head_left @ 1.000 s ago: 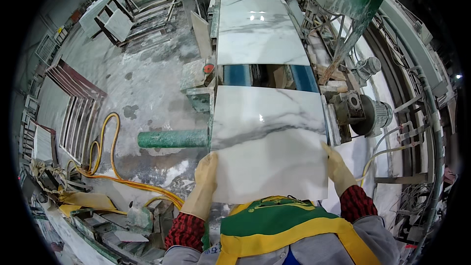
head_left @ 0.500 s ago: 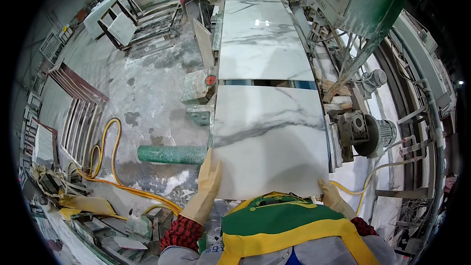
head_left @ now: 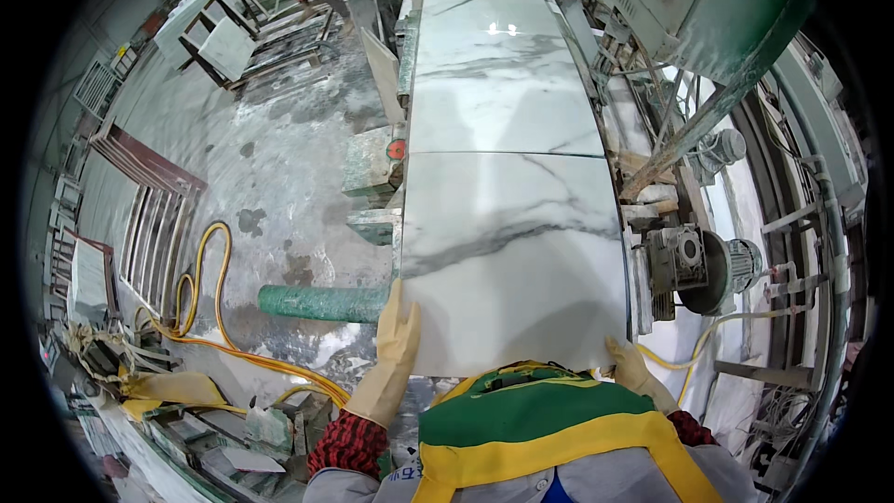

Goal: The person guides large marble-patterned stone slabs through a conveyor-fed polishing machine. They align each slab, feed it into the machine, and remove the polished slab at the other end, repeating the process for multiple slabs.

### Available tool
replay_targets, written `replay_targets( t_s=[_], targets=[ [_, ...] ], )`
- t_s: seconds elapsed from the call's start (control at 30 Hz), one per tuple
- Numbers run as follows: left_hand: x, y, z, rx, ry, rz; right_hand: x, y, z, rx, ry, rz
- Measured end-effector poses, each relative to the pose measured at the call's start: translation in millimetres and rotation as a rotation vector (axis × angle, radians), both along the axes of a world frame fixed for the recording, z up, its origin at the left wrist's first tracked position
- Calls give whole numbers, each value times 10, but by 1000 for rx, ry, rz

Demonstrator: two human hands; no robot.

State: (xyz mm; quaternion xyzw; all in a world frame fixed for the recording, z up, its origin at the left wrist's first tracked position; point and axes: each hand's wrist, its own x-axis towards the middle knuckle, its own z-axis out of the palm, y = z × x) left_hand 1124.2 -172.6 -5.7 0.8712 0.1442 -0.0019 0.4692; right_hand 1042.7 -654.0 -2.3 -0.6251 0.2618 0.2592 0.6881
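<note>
In front of me lies a white marble slab (head_left: 512, 293) with grey veins, flat on a conveyor line. My left hand (head_left: 398, 335), in a cream rubber glove, grips its left edge close to the near corner, thumb apart from the fingers. At the near right corner my right hand (head_left: 633, 368), in a matching glove, holds the slab; its fingers are partly hidden. The slab's far edge meets a second veined marble slab (head_left: 503, 112), with only a thin dark seam showing between them.
A green roller (head_left: 321, 303) sticks out left of the line. Yellow hoses (head_left: 223, 279) curl over the floor beside metal racks (head_left: 154, 233). To the right stand a motor (head_left: 731, 275) and a green control cabinet (head_left: 689, 9). Stone offcuts (head_left: 251, 458) lie at lower left.
The gap between the two slabs has closed to a thin seam. Both hands stay on the near slab. The view has shifted slightly.
</note>
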Motion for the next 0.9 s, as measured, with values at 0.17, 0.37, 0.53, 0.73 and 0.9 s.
replay_targets(
  t_s=[0.17, 0.37, 0.53, 0.73, 0.9],
  targets=[
    [52, -51, -10, 66, -32, 0, 88, 60, 5, 0, -3, -76],
    [68, -103, -61, 18, -42, 42, 22, -292, -178, -818, -652, 664],
    [133, -165, -61, 11, -3, 84, -113, -380, -466, -737, -350, 631],
    [202, -268, -23, 3, -31, 129, -328, -828, -1243, -966, -552, 769],
    [181, -275, -104, 222, -236, 15, 116, -499, -330, -671, -274, 591]
  ],
)
